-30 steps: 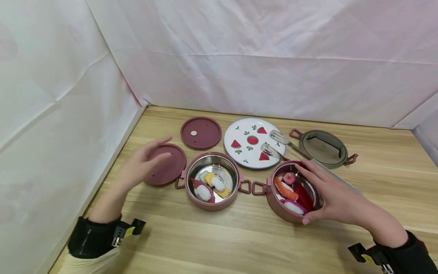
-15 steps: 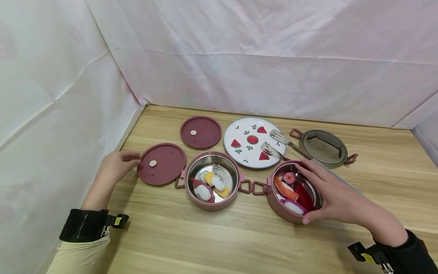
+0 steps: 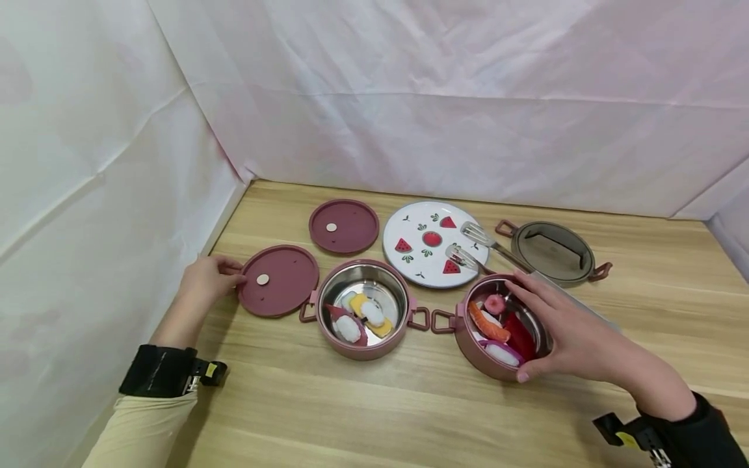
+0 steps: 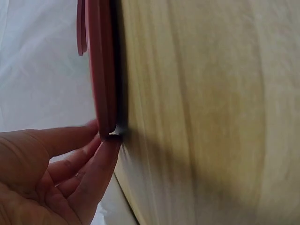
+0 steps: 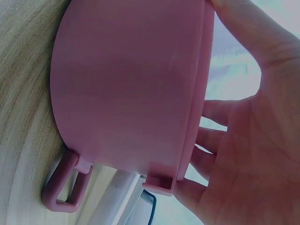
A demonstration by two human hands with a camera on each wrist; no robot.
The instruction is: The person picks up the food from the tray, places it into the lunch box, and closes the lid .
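Beside the left wall, my left hand pinches the left edge of a dark red round lid with a pale dot. In the left wrist view, the thumb is on one face and the fingers are at the rim's lower edge. My right hand spans the right side of a pink two-handled pot, thumb at the near rim and fingers at the far rim. Inside that pot are an orange-topped sushi piece, a red piece and a small pink ring.
A second pink pot in the middle holds toy sushi. Behind are another dark red lid, a white watermelon-patterned plate with two metal utensils across its edge, and a grey-brown lid with handles.
My left hand has moved from above the near red lid, left and down to its left edge, and now pinches it. The right hand and pot have stayed put.
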